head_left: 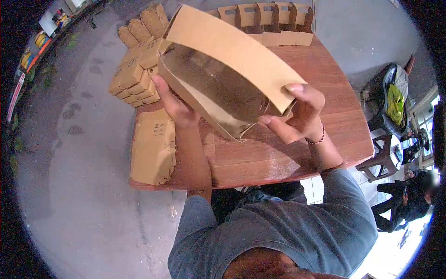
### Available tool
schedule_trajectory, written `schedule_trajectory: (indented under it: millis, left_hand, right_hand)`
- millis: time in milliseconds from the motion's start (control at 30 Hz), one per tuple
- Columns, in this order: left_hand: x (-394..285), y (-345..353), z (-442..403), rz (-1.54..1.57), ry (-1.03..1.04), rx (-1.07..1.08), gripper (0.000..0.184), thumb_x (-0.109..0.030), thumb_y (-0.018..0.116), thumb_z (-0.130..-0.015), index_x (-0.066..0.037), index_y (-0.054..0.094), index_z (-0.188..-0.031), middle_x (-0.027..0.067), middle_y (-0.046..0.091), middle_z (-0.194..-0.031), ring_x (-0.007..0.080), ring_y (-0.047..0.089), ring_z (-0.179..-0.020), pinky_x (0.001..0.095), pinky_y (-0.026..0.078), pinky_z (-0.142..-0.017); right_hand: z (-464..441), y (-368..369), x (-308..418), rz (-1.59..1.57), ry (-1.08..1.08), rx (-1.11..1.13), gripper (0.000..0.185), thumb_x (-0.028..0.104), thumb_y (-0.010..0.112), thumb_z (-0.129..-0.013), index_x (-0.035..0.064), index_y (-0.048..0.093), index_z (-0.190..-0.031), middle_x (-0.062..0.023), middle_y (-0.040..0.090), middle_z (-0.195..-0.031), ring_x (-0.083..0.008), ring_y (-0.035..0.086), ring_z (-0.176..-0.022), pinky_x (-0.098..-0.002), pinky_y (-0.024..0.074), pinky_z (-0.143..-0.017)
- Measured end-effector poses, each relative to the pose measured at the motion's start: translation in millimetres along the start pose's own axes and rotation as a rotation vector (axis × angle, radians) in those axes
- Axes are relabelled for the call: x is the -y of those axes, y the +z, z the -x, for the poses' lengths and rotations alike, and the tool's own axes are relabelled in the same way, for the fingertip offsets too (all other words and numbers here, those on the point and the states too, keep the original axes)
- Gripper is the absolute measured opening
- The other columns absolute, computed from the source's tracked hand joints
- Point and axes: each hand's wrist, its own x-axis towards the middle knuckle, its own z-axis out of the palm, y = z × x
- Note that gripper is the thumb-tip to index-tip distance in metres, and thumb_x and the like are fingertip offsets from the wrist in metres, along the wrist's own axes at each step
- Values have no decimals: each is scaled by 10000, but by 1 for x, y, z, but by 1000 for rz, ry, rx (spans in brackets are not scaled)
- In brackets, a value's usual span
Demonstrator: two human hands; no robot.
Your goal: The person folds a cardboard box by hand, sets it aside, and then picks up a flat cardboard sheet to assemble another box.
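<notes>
Head view: cardboard box (223, 76) in left hand (180, 109) and right hand (307, 111).

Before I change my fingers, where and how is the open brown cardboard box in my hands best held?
Likely at two opposite sides, coming from left and right, where your left hand and right hand hold the open brown cardboard box. Its walls look thin, its middle hollow, so a light grip there should bend it less than pressing the wide panel.
</notes>
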Motion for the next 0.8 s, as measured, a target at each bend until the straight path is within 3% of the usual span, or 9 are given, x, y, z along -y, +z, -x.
schedule_trajectory:
  millis: [100,167,333,400,500,567,633,700,800]
  left_hand:
    - [-5,11,0,-151,1,-94,645,-563,309,-1010,-23,463,-1326,120,559,-1252,235,532,-1156,399,426,-985]
    - [-8,17,-2,-134,-34,-148,632,-559,329,-1004,-27,468,-1317,120,561,-1235,235,532,-1141,393,423,-978]
    - [-10,21,-8,-178,-57,-214,629,-565,391,-974,-37,484,-1302,119,562,-1211,235,527,-1116,381,413,-966]
    - [-4,16,-10,-25,-121,-275,646,-578,406,-958,-39,486,-1305,110,570,-1192,236,527,-1111,381,407,-969]
    - [-2,9,-7,-54,-157,-311,665,-588,432,-944,-36,480,-1313,96,571,-1185,228,526,-1098,365,412,-956]
    - [5,-14,-11,-54,-176,-310,656,-575,443,-947,-32,473,-1312,96,567,-1183,220,523,-1095,355,412,-950]
    - [0,-10,-13,-54,-193,-305,646,-563,455,-949,-28,466,-1312,96,563,-1180,211,520,-1093,344,413,-943]
    - [-4,-1,-10,-314,11,-327,593,-508,495,-956,-21,471,-1293,93,562,-1161,186,513,-1096,326,410,-939]
    - [-3,-4,-11,-400,37,-246,548,-415,514,-969,-25,407,-1338,118,527,-1209,201,483,-1143,346,383,-987]
  right_hand:
    - [-7,3,2,-112,51,5,666,19,776,-737,110,461,-1317,-326,458,-1377,-473,438,-1309,-460,468,-995]
    - [-12,-6,3,105,-35,243,797,30,795,-741,26,284,-1352,-152,442,-1244,-288,555,-1141,-397,470,-925]
    - [-9,-1,6,76,-9,216,773,31,802,-735,24,316,-1336,-147,451,-1223,-274,564,-1114,-384,477,-912]
    - [-8,0,8,69,8,217,767,35,807,-732,23,327,-1329,-145,473,-1186,-265,575,-1086,-381,485,-895]
    - [-10,5,10,41,44,254,752,48,811,-735,51,347,-1327,-221,515,-1232,-345,587,-1132,-424,498,-901]
    - [-6,15,8,-152,163,125,534,47,753,-762,111,523,-1240,-331,402,-1424,-465,519,-1235,-427,535,-907]
    - [-5,20,7,-141,134,109,545,51,753,-763,117,516,-1249,-331,394,-1429,-468,512,-1239,-431,540,-899]
    - [-3,25,5,-131,103,93,555,56,754,-765,123,509,-1258,-332,386,-1434,-472,506,-1243,-434,546,-892]
    - [-1,29,7,-53,142,89,584,56,759,-764,122,486,-1276,-329,390,-1434,-474,485,-1265,-443,519,-937]
